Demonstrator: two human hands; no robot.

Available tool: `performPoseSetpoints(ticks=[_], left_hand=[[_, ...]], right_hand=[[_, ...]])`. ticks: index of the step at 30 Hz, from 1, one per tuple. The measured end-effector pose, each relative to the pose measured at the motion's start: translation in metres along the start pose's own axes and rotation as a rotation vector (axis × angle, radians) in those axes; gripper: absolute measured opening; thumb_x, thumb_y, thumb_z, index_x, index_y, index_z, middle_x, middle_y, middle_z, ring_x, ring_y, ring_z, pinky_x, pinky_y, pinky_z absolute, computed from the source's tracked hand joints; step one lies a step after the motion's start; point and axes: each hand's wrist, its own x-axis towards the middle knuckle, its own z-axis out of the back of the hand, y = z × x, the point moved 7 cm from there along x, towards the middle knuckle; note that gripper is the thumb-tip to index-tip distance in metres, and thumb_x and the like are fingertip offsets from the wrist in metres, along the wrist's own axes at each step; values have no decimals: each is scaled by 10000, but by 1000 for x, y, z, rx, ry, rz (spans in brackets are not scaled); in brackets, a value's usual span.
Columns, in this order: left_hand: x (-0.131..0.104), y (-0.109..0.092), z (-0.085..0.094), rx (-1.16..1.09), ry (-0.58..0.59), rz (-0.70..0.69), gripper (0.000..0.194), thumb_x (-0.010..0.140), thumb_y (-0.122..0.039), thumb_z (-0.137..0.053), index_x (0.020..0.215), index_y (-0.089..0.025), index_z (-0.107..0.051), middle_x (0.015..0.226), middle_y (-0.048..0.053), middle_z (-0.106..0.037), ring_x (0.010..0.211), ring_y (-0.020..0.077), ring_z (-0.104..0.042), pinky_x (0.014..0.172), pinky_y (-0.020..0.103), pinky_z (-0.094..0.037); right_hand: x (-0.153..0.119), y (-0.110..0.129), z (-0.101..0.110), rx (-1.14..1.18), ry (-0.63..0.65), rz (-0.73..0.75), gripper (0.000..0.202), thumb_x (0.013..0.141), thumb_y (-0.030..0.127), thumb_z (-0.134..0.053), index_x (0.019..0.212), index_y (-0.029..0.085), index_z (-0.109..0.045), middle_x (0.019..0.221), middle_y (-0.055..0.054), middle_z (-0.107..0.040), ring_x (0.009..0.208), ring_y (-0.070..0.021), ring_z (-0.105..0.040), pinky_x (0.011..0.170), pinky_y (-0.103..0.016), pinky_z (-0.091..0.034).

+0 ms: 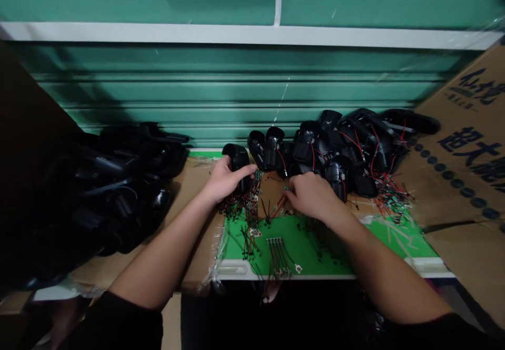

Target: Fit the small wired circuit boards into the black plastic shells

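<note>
My left hand (228,178) is closed around a curved black plastic housing (235,154), its thumb stretched across the front toward a small circuit board (258,175). To the right, my right hand (310,193) has its fingers bent in a pinch at a small board with red wires (286,188). Beneath my left hand lies a tangle of red and black wired parts (241,205). Nearer the front edge, several small boards with wires (275,240) lie side by side on the green board (311,245).
Black housings (305,142) with red wires are heaped behind my right hand. A dark pile of black parts (126,182) stands at the left. A large cardboard box (453,145) borders the right side, and a green slatted wall (221,92) rises behind. More wires (394,197) lie near the box.
</note>
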Motion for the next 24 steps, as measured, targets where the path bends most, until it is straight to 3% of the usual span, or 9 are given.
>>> performPoseSetpoints(ticks=[2,4,8,13,20,24], left_hand=[[-6,4,-17,-84,153,67,395,752,-456,-895,929,-149,-719,843,111,-777,699,218,-710,654,356,-567],[-11,4,-25,-113,215,65,370,754,-422,-906,937,-140,-752,846,116,-790,705,210,-725,670,349,-578],[-16,3,-28,-171,208,66,327,723,-394,-940,847,-147,-766,766,80,-764,661,200,-713,629,340,-571],[-20,4,-26,-314,109,113,363,636,-311,-983,890,-179,-760,717,4,-710,593,158,-650,610,329,-548],[-34,-10,-38,-251,145,-67,273,710,-322,-940,857,-157,-781,930,72,-793,807,197,-706,814,362,-572],[-35,-13,-35,-152,65,-107,283,721,-362,-932,834,-159,-772,849,44,-757,772,174,-675,778,324,-560]], right_hand=[[0,-5,4,152,35,22,201,898,331,-718,752,193,-741,729,-98,-726,680,-229,-684,603,-324,-411],[-2,-5,10,361,66,89,204,892,331,-732,732,209,-696,682,-37,-702,627,-180,-642,590,-307,-406],[-9,0,28,798,35,216,192,915,397,-756,858,222,-703,683,17,-662,609,-137,-593,565,-279,-431],[-12,5,27,1321,106,155,290,842,448,-855,965,224,-719,708,8,-705,583,-146,-652,520,-293,-529],[-3,15,20,1516,-3,65,367,757,469,-929,875,177,-738,655,-12,-735,525,-139,-666,495,-279,-559],[0,19,11,1545,-35,50,413,737,491,-939,867,165,-723,622,-11,-725,508,-145,-670,476,-269,-563]])
